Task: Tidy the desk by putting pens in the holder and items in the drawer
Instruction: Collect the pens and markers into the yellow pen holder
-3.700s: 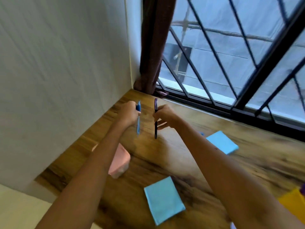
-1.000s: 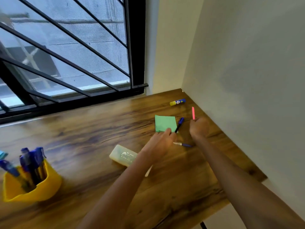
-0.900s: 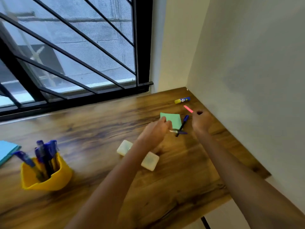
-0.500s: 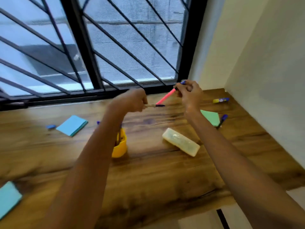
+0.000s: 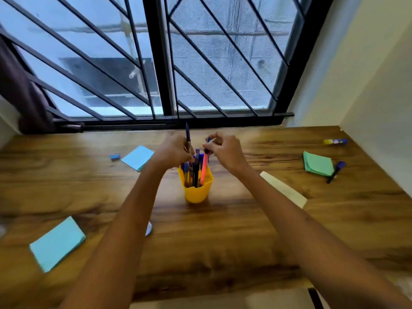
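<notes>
A yellow pen holder (image 5: 197, 191) stands in the middle of the wooden desk (image 5: 223, 230), with several pens in it. Both hands are right above it. My left hand (image 5: 175, 150) grips a dark blue pen (image 5: 188, 136) that points straight up. My right hand (image 5: 225, 150) pinches a blue pen (image 5: 207, 143) at its top. A pink highlighter (image 5: 204, 169) stands in the holder just under that hand; whether the fingers still touch it I cannot tell.
Blue note pads lie at the left (image 5: 56, 244) and behind (image 5: 138, 157), beside a small blue eraser (image 5: 114, 156). At the right are a green pad (image 5: 317, 163), a blue marker (image 5: 335, 171), a glue stick (image 5: 335, 142) and a pale case (image 5: 283, 189). A window with black bars backs the desk.
I turned from the desk's right corner to the holder. Both hands carried pens over it. The pink highlighter went from my right hand's grasp into the holder.
</notes>
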Demonstrator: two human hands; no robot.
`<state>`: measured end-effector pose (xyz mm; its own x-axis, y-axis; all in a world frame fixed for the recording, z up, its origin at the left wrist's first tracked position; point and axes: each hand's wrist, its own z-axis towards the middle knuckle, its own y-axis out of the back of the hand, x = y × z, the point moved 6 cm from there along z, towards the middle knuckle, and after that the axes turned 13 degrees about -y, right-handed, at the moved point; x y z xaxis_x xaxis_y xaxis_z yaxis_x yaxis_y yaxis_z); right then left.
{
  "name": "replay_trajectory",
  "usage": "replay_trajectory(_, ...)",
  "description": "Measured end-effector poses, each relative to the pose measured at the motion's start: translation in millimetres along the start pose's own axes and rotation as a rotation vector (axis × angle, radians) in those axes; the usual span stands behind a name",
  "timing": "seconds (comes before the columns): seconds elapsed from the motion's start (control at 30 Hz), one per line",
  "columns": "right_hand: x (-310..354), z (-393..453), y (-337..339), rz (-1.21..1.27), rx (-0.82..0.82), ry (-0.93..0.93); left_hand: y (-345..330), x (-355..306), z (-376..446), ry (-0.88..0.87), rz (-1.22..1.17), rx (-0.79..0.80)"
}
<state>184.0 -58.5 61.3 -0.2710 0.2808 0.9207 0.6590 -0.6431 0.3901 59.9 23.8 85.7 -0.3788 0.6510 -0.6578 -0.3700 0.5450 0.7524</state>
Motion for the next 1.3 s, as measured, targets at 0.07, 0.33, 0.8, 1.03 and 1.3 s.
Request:
replay_trajectory(0.07, -6, -1, -8, -0.103, 0.065, 0.014, -1, 4, -1, 0.011, 0.046, 0.04)
replay_trajectory(0.33, -48, 14, 74, 0.011, -0.413, -0.115, -6, -17, 24, -0.031, 0.212, -0.209)
replay_trajectory(0.8, -208, 17, 243, -0.617, -0.759, -0.87, -166, -90, 77, -0.397, -0.101, 0.042)
replay_trajectory(1.03, -215, 16, 262, -0.74, -0.868, -0.92, -184, -100, 91, -0.39, -0.098, 0.084)
replay_trajectory(1.3, -237, 14, 273, -0.753, -0.693, -0.969, -189, -100, 92, -0.355, -0.167, 0.084)
